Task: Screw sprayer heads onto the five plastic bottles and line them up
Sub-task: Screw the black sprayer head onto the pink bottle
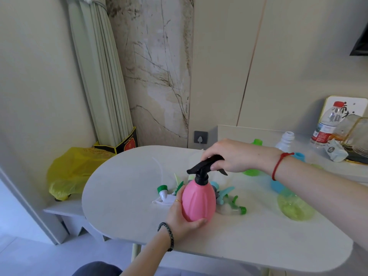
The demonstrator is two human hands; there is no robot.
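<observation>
Pink bottle [199, 200] upright, left hand [184, 216] gripping it; black sprayer [205, 166] nozzle points left, right hand [231, 154] gripping top.

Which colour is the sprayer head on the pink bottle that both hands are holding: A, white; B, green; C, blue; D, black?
D: the sprayer head on the neck of the pink bottle is black; the right hand grips it while the left hand holds the bottle's body.
</observation>
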